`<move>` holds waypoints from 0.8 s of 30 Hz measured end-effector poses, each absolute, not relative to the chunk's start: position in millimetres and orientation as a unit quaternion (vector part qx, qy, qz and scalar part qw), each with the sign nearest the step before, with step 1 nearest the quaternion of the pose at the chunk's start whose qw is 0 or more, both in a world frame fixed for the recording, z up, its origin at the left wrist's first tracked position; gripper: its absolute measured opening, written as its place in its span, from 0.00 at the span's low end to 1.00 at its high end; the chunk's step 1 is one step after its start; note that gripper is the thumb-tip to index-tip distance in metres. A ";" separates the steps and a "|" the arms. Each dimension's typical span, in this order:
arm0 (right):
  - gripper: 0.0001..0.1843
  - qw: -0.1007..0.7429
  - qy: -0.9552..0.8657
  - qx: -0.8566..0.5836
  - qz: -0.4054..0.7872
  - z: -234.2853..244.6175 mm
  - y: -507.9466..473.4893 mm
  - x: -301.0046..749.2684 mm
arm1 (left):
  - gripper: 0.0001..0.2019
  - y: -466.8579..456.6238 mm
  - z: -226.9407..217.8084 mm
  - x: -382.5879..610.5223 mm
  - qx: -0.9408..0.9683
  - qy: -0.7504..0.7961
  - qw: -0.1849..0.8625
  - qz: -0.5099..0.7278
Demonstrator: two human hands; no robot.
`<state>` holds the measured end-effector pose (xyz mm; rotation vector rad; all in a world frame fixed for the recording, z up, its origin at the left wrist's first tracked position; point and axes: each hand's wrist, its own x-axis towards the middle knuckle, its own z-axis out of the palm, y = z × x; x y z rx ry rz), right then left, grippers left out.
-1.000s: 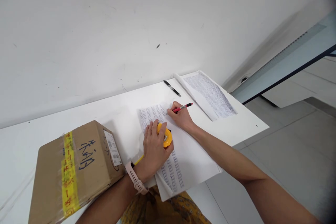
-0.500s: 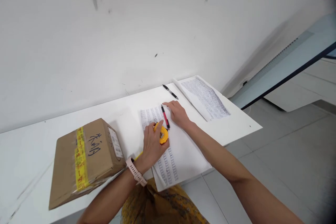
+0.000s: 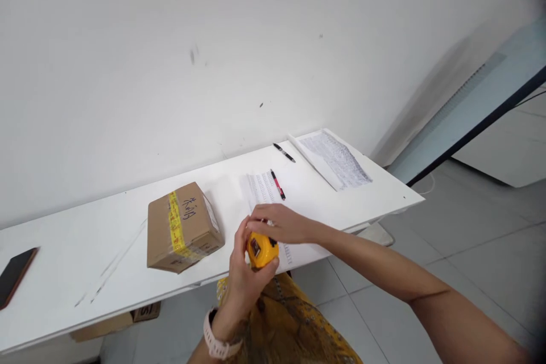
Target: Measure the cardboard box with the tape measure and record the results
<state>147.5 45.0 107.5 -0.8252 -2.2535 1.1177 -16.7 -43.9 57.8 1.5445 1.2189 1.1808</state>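
Observation:
My left hand (image 3: 244, 276) is wrapped round a yellow tape measure (image 3: 265, 251) near the table's front edge, its thumb along the lower side. Over the top of the case, my right hand (image 3: 285, 222) has its fingers bent against the tape measure; whether they pinch the blade's end is hidden. Beneath and behind both hands lies a paper sheet (image 3: 262, 186) with columns of writing, partly covered. A red and black pen (image 3: 278, 185) rests at the sheet's right side.
To the left, a taped cardboard box (image 3: 160, 233) stands on the white table (image 3: 115, 210). A dark phone (image 3: 16, 276) lies at the far left. Toward the wall are a black pen (image 3: 284, 153) and a densely written sheet (image 3: 339, 162). Another carton (image 3: 102, 325) sits below the table.
The tape measure has come back toward my body in my left hand. My right hand has left the red and black pen and moved onto the tape measure. The view has shifted left.

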 end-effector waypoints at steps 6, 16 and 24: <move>0.19 0.190 -0.867 -0.276 0.370 120.3 9.4 110.1 | 0.43 -96.0 55.5 -52.7 0.486 0.529 0.435 0.542; 0.10 0.253 -0.837 -0.158 0.459 174.8 78.7 30.2 | 0.42 -145.9 100.0 -92.5 0.398 0.554 0.425 0.595; 0.14 0.272 -0.767 -0.252 0.524 144.1 178.3 -34.1 | 0.36 -171.7 98.9 -96.3 0.226 0.455 0.614 0.603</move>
